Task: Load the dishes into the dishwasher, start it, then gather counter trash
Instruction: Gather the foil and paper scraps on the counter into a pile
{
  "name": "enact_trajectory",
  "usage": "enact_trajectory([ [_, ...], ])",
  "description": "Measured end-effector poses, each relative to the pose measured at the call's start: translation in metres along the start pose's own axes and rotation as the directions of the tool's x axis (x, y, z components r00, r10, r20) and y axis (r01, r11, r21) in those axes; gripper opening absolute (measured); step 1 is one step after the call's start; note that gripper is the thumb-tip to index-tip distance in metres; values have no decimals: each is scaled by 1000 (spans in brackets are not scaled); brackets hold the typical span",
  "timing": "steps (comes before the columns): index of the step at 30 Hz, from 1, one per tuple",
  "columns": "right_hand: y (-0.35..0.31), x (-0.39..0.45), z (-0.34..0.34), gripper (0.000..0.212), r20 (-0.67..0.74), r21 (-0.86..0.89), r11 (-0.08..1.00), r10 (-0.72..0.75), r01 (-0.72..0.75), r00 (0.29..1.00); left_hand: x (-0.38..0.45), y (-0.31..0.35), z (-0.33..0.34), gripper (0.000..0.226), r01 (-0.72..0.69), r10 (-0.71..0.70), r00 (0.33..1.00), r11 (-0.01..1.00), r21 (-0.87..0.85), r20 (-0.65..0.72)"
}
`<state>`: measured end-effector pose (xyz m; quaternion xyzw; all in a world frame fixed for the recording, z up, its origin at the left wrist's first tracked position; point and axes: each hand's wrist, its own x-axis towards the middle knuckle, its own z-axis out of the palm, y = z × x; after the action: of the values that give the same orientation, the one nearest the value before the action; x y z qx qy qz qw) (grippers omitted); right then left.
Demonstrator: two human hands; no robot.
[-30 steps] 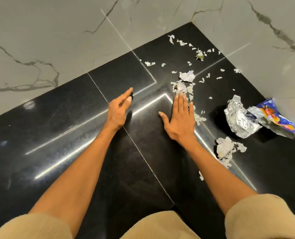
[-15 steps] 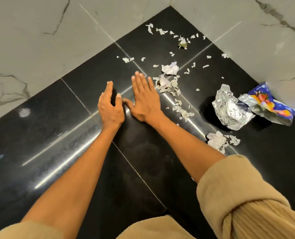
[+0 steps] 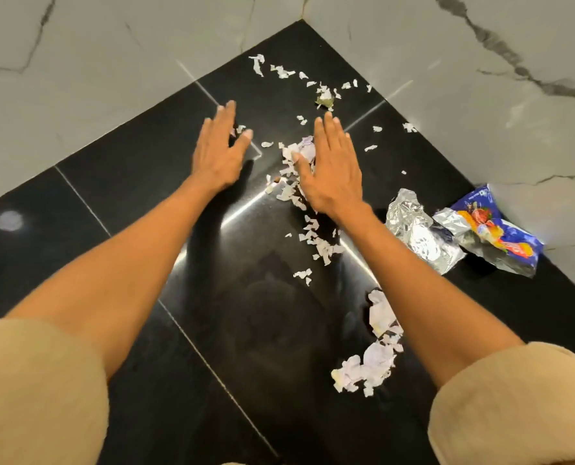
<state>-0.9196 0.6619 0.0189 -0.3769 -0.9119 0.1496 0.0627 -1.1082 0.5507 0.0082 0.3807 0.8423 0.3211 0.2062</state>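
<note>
Torn white paper scraps [image 3: 291, 169] lie scattered over the black counter [image 3: 138, 203], from the far corner down to a bigger clump [image 3: 373, 360] near my right forearm. My left hand [image 3: 220, 152] is flat with straight fingers, a few scraps just beyond its fingertips. My right hand [image 3: 333, 169] is also flat and spread, its thumb side against the middle heap of scraps. Neither hand holds anything. A crumpled silver foil [image 3: 417, 229] and a blue snack wrapper [image 3: 494, 236] lie to the right.
Grey marble walls [image 3: 111, 62] meet at the far corner and close off the counter at the back and right. A small greenish bit [image 3: 324, 101] lies among the far scraps. My beige sleeves fill the lower corners.
Both hands have moved farther toward the corner and apart. The right hand now sits right of the middle heap instead of left of it, and scraps trail toward me.
</note>
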Motion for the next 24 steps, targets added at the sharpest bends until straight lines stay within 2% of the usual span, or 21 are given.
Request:
enact_trajectory([
  [3, 12, 17, 2, 71, 100, 246, 957, 130, -151, 986, -10, 18, 32, 60, -165, 163, 981, 986, 9, 104],
  [7, 0, 11, 8, 58, 67, 429, 888, 151, -165, 986, -31, 19, 43, 53, -250, 283, 957, 913, -322, 59],
  [11, -10, -14, 5, 57, 80, 458, 887, 29, -62, 996, -49, 18, 46, 37, -214, 247, 969, 766, -607, -30],
  [14, -1, -7, -10, 37, 25, 463, 886, 24, -33, 999, -45, 18, 44, 34, -207, 99, 976, 690, -693, -193],
  [16, 13, 5, -26, 31, -25, 478, 873, 126, -98, 992, -29, 16, 40, 35, -160, -44, 968, 652, -741, -248],
  [18, 37, 20, -40, 33, -99, 445, 869, 288, -216, 953, -14, 19, 36, 38, -133, -111, 957, 653, -746, -268],
  [20, 66, 34, -50, 39, -148, 412, 838, 450, -359, 881, -1, 22, 34, 40, -123, -111, 957, 684, -719, -269],
  [24, 105, 53, -56, 32, -79, 435, 708, 645, -556, 760, 20, 24, 31, 50, -136, -21, 971, 771, -622, -238],
])
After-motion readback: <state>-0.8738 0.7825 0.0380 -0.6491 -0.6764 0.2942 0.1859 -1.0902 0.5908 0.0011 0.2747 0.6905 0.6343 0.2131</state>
